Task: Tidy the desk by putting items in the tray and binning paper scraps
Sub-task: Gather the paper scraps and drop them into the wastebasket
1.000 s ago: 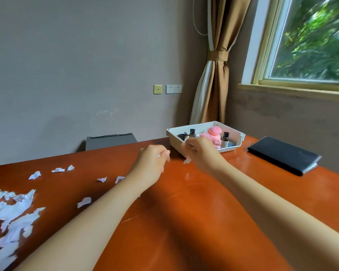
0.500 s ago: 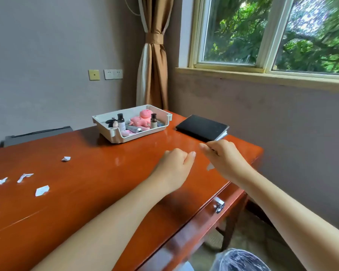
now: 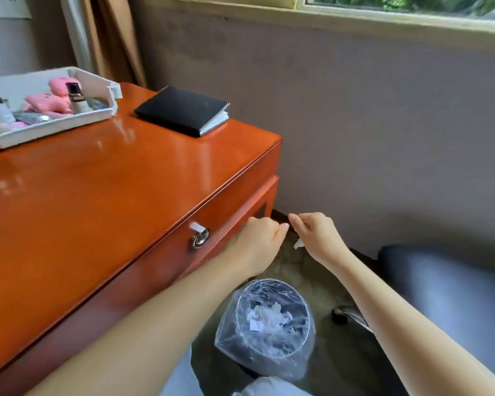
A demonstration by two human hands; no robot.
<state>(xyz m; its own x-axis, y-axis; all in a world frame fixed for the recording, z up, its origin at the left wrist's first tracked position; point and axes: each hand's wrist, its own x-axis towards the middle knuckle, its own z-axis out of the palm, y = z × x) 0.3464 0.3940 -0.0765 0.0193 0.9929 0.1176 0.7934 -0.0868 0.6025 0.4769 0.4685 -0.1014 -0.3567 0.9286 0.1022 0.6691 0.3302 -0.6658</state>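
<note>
My right hand pinches a small white paper scrap that hangs below its fingers. My left hand is curled into a fist beside it, and a scrap held in it is hidden. Both hands hover past the desk's right front corner, above and just beyond the bin. The bin stands on the floor, lined with a clear plastic bag, with white paper scraps inside. The white tray sits at the desk's back left, holding pink toys and small bottles.
A black notebook lies on the desk next to the tray. A metal ring handle hangs on the drawer front by my left wrist. A grey-blue chair seat stands right of the bin. The wall runs close behind.
My view swung right and down, from the desk top to the floor beside it. Both hands moved off the desk edge to above the bin, the right still pinching its scrap.
</note>
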